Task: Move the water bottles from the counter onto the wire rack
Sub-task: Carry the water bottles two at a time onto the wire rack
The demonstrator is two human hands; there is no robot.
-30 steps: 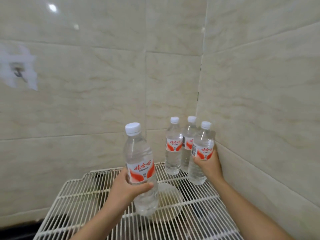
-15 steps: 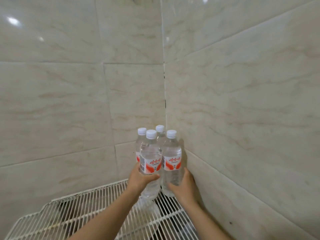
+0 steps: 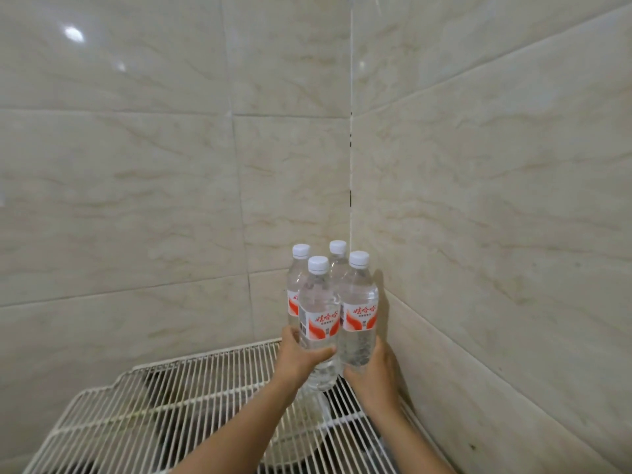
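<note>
Several clear water bottles with white caps and red-and-white labels stand clustered in the corner on the white wire rack [image 3: 143, 401]. My left hand [image 3: 301, 357] is wrapped around the front left bottle [image 3: 318, 323], whose base is at the rack. My right hand [image 3: 372, 371] grips the lower part of the front right bottle [image 3: 359, 313]. Two more bottles stand behind: the back left bottle [image 3: 296, 278] and the back right bottle [image 3: 337, 261], partly hidden.
Glossy beige tiled walls [image 3: 478, 200] meet in a corner right behind the bottles. A pale round dish [image 3: 301, 446] shows beneath the rack wires. The rack's left half holds nothing on top.
My left hand has carried its bottle from the rack's middle to the corner, beside the others. My right hand slid lower on its bottle. The camera moved closer.
</note>
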